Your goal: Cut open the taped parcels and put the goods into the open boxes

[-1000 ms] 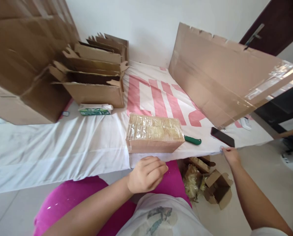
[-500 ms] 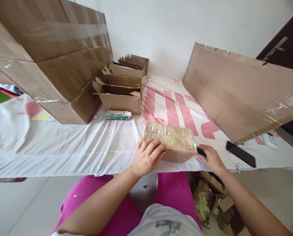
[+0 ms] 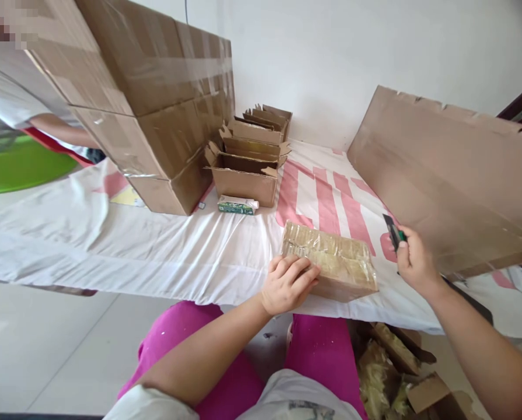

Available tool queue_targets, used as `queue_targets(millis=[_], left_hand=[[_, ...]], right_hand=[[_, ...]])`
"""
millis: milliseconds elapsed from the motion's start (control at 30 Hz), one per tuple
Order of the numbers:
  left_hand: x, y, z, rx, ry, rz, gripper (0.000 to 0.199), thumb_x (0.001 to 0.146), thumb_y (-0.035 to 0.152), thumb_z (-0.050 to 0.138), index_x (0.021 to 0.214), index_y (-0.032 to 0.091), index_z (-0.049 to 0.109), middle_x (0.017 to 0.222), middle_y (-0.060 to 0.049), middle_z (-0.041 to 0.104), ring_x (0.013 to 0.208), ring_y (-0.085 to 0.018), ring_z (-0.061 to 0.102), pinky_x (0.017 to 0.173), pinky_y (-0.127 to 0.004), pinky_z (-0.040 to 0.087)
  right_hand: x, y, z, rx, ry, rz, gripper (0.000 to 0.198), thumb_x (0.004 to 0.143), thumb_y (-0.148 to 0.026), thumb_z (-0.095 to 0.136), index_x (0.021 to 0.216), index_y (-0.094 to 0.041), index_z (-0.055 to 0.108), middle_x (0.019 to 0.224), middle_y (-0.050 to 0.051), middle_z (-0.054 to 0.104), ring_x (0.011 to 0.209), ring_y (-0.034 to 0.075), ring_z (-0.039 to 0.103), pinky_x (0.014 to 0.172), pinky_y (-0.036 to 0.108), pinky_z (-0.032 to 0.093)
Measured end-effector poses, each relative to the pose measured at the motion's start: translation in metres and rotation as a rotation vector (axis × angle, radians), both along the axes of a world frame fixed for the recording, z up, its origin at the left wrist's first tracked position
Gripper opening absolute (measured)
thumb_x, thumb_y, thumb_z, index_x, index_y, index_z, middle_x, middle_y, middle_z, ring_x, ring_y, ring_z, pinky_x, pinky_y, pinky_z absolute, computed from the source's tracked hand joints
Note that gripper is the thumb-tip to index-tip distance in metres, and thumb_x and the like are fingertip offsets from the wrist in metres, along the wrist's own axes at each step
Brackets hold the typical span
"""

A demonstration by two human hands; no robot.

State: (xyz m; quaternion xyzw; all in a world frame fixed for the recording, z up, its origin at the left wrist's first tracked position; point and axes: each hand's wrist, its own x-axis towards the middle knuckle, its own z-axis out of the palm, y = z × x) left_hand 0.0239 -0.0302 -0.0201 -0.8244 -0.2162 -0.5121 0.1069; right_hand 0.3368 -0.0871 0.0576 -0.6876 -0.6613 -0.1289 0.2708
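A small cardboard box, its top covered with shiny clear tape, sits near the front edge of the cloth-covered table. My left hand lies over the box's left end, fingers stretched across its top and front. To the right of the box, my right hand is raised with its fingers wrapped round a utility knife. The knife's dark blade points up and left, apart from the box, and some green shows on its handle.
Large taped cartons are stacked at left. Open small boxes stand in a row beside them, a small green-and-white carton in front. A big cardboard panel stands at right, partly hiding a phone. Cardboard scraps lie below. Another person's arm shows far left.
My right hand has lifted the knife from beside the box's right end, up and to the right, and the blade now shows. My left hand stays on the box. The view has shifted left.
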Motion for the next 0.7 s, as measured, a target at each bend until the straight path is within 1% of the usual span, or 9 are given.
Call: queue_targets(millis=[67, 100, 167, 200, 300, 400, 533, 700], left_hand=[[0.001, 0.002, -0.001, 0.012, -0.009, 0.006, 0.029, 0.082, 0.031, 0.069, 0.109, 0.023, 0.064, 0.098, -0.003, 0.071, 0.095, -0.019, 0.058, 0.089, -0.036, 0.037], [0.001, 0.003, -0.001, 0.017, -0.009, 0.01, 0.03, 0.082, 0.032, 0.069, 0.11, 0.023, 0.064, 0.098, -0.003, 0.071, 0.095, -0.019, 0.058, 0.089, -0.036, 0.037], [0.002, 0.004, -0.002, 0.027, -0.01, 0.015, 0.031, 0.081, 0.032, 0.069, 0.111, 0.023, 0.064, 0.098, -0.003, 0.071, 0.095, -0.019, 0.058, 0.09, -0.036, 0.036], [0.002, 0.005, -0.002, 0.034, -0.012, 0.015, 0.032, 0.081, 0.032, 0.069, 0.111, 0.023, 0.064, 0.098, -0.003, 0.071, 0.095, -0.019, 0.058, 0.091, -0.036, 0.036], [0.002, 0.006, -0.003, 0.058, -0.025, 0.013, 0.032, 0.082, 0.033, 0.069, 0.112, 0.022, 0.064, 0.098, -0.004, 0.071, 0.095, -0.019, 0.058, 0.091, -0.036, 0.036], [0.001, 0.007, -0.005, 0.066, -0.027, 0.017, 0.032, 0.083, 0.034, 0.068, 0.113, 0.023, 0.064, 0.099, -0.004, 0.071, 0.096, -0.019, 0.059, 0.09, -0.034, 0.037], [-0.002, 0.007, -0.008, 0.067, -0.013, 0.023, 0.034, 0.083, 0.035, 0.067, 0.115, 0.024, 0.063, 0.1, -0.003, 0.07, 0.098, -0.018, 0.059, 0.09, -0.033, 0.037], [-0.002, 0.008, -0.008, 0.071, -0.003, 0.008, 0.034, 0.083, 0.034, 0.067, 0.116, 0.023, 0.063, 0.1, -0.004, 0.071, 0.098, -0.018, 0.059, 0.091, -0.033, 0.037]], right_hand=[[-0.031, 0.012, 0.028, -0.099, -0.026, 0.195, 0.038, 0.095, -0.026, 0.033, 0.131, -0.019, 0.045, 0.106, 0.01, 0.068, 0.084, 0.02, 0.068, 0.079, 0.035, 0.054], [-0.047, 0.018, 0.039, -0.179, -0.073, 0.301, 0.038, 0.096, -0.027, 0.034, 0.131, -0.022, 0.046, 0.111, 0.008, 0.068, 0.09, 0.02, 0.068, 0.082, 0.033, 0.053], [-0.081, 0.032, 0.053, -0.337, -0.179, 0.461, 0.037, 0.097, -0.028, 0.035, 0.131, -0.025, 0.049, 0.118, 0.006, 0.066, 0.099, 0.019, 0.066, 0.085, 0.032, 0.052], [-0.096, 0.039, 0.056, -0.409, -0.228, 0.5, 0.038, 0.097, -0.027, 0.035, 0.132, -0.026, 0.049, 0.119, 0.005, 0.066, 0.1, 0.019, 0.066, 0.084, 0.031, 0.051], [-0.13, 0.061, 0.061, -0.547, -0.352, 0.507, 0.042, 0.095, -0.023, 0.037, 0.134, -0.029, 0.049, 0.112, 0.004, 0.069, 0.092, 0.019, 0.067, 0.076, 0.029, 0.049], [-0.15, 0.076, 0.064, -0.635, -0.448, 0.482, 0.046, 0.091, -0.021, 0.041, 0.136, -0.029, 0.048, 0.101, 0.005, 0.07, 0.081, 0.019, 0.067, 0.065, 0.026, 0.043], [-0.16, 0.084, 0.071, -0.754, -0.485, 0.49, 0.038, 0.092, -0.026, 0.039, 0.128, -0.026, 0.053, 0.087, 0.005, 0.071, 0.071, 0.019, 0.065, 0.056, 0.025, 0.034], [-0.16, 0.085, 0.081, -0.885, -0.595, 0.483, 0.03, 0.094, -0.028, 0.035, 0.112, -0.024, 0.059, 0.078, 0.005, 0.068, 0.062, 0.018, 0.06, 0.053, 0.026, 0.028]])
